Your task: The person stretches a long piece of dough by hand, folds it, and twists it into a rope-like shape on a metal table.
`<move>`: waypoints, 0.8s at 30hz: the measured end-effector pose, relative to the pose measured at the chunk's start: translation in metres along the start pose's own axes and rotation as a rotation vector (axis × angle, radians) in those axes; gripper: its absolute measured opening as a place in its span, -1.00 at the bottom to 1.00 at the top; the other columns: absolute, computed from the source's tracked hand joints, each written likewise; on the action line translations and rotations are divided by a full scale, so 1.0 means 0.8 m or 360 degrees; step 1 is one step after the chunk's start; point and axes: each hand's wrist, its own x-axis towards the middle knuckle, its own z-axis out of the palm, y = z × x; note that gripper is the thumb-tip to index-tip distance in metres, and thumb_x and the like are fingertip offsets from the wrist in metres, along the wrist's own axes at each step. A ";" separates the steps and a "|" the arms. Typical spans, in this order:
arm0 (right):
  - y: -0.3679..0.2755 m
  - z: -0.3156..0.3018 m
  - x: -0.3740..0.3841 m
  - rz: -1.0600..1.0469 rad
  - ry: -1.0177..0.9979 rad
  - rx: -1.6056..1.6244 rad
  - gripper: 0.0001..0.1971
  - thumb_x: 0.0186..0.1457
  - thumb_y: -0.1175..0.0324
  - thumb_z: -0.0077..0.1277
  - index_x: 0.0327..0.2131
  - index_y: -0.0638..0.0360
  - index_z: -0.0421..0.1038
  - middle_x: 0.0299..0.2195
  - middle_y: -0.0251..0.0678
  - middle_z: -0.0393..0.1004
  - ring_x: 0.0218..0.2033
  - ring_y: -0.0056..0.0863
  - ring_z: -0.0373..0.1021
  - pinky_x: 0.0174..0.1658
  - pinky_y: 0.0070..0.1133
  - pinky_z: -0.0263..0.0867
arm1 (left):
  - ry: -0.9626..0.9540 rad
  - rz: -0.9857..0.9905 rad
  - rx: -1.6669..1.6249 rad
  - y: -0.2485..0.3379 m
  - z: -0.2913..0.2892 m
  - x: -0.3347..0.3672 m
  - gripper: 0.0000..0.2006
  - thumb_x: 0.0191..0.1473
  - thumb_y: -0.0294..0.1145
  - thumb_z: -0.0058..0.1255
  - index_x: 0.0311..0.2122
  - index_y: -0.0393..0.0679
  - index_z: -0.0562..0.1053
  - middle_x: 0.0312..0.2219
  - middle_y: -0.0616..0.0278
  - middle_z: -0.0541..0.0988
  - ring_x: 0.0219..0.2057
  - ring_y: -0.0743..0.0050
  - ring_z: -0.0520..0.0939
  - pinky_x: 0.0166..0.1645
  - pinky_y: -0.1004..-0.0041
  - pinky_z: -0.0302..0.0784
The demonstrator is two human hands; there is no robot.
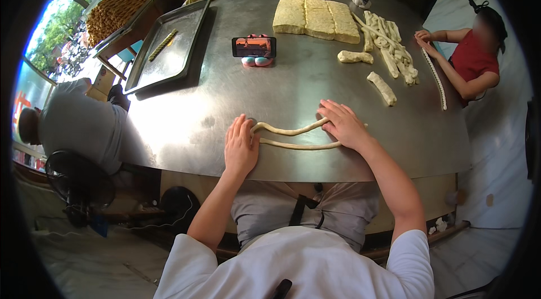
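Note:
A long thin rope of pale dough (293,132) lies on the metal table in front of me, its two strands running side by side between my hands. Flat on its left end rests my left hand (242,144), fingers stretched forward. My right hand (345,125) presses on the other end with its fingers extended, and a bit of dough shows past its outer side. What lies under both palms is hidden. Beyond my right hand lie a short dough piece (382,88) and another stubby one (355,57).
A phone (253,47) stands on a holder ahead. Behind are a dough slab (316,17) and heaped dough strips (391,45). A tray (180,45) holds one twisted stick. At right a person rolls a dough rope (434,78); another person and a fan (79,186) are left.

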 end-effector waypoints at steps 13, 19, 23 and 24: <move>0.055 -0.030 -0.052 0.0414 0.0554 -0.0315 -0.93 0.38 0.35 0.08 -0.15 0.06 0.45 -0.32 -0.20 0.63 -0.30 -0.06 0.57 -0.23 -0.13 0.48 | -0.0796 -0.0857 -0.3161 0.016 -0.066 0.019 -0.70 0.51 -0.35 0.03 0.25 -0.12 0.42 -0.27 0.23 0.68 -0.14 0.30 0.73 0.06 0.33 0.64; 0.004 -0.069 -0.072 0.0825 0.0472 0.0270 -0.88 0.36 0.33 0.11 -0.08 0.02 0.54 -0.42 -0.22 0.63 -0.40 -0.09 0.60 -0.32 -0.21 0.49 | -0.0233 -0.0826 -0.1847 -0.060 -0.056 0.045 -0.73 0.36 -0.51 0.15 0.12 -0.22 0.53 -0.22 0.18 0.71 -0.29 0.39 0.73 -0.17 0.35 0.70; 0.002 -0.026 -0.100 0.0657 0.0239 -0.0361 -0.75 0.32 0.37 0.13 0.04 -0.01 0.58 -0.13 -0.27 0.60 -0.16 -0.20 0.59 -0.16 -0.21 0.50 | -0.0273 -0.0371 -0.0353 -0.068 -0.035 0.042 -0.84 0.27 -0.39 0.23 -0.12 -0.22 0.66 -0.12 0.11 0.71 -0.17 0.01 0.73 -0.04 0.18 0.67; -0.001 -0.032 -0.097 0.0647 0.0165 -0.0418 -0.72 0.33 0.37 0.12 0.08 -0.01 0.57 -0.04 -0.26 0.58 -0.04 -0.19 0.56 -0.05 -0.18 0.47 | -0.0306 -0.0312 -0.0209 -0.059 -0.035 0.045 -0.80 0.27 -0.34 0.24 -0.11 -0.23 0.66 -0.08 0.10 0.69 -0.10 -0.01 0.70 -0.01 0.16 0.65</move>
